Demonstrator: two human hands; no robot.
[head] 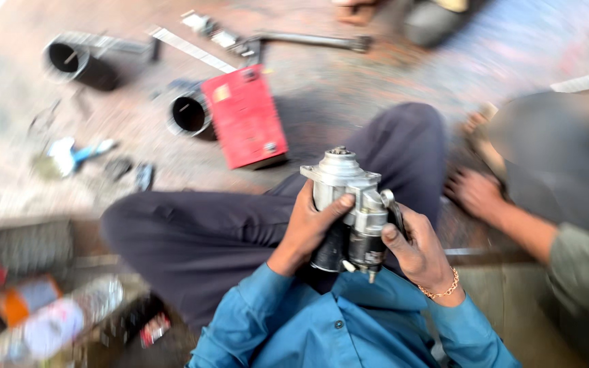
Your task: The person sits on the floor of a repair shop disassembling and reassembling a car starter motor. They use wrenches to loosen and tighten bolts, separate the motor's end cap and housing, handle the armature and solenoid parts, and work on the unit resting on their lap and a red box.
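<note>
both hands (pixel 363 235) around the upright starter motor (pixel 349 208), over the lap

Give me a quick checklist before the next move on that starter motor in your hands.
1. Left hand grip on starter motor: ok, fingers wrap the body, thumb across the front.
2. Right hand grip: ok, it supports the motor's other side.
3. Motor supported clear of the floor: ok, held above the lap.
4. Motor upright: ok, silver nose end points up, dark end down.
5. Other person's hand: ok, apart from the motor, resting on the floor to the right.
6. Small fasteners on the motor: cannot tell, picture is blurred.
</note>
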